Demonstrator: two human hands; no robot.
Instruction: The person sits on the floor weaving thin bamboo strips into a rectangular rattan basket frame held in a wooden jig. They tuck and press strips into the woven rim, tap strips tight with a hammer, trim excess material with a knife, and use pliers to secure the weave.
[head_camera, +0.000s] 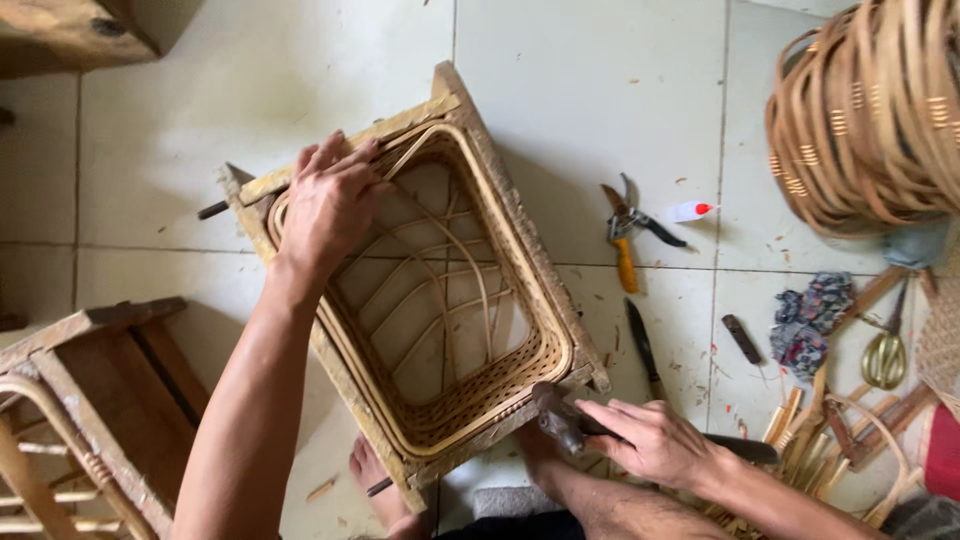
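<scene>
Hammer (560, 420) gripped in right hand (650, 440) at 6 o'clock, head against wooden frame (530, 250); left hand (330, 200) flat, fingers spread, pinning rattan weave (440, 300) at 10 o'clock (tap short, keep fingers clear).

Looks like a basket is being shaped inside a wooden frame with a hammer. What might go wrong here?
The left hand presses the cane rim of the basket inside the wooden frame, so a hammer blow by the right hand might catch fingers if it strays. A bare foot sits under the frame's corner and could be pinched. The knife and pruning shears lie loose nearby.
</scene>
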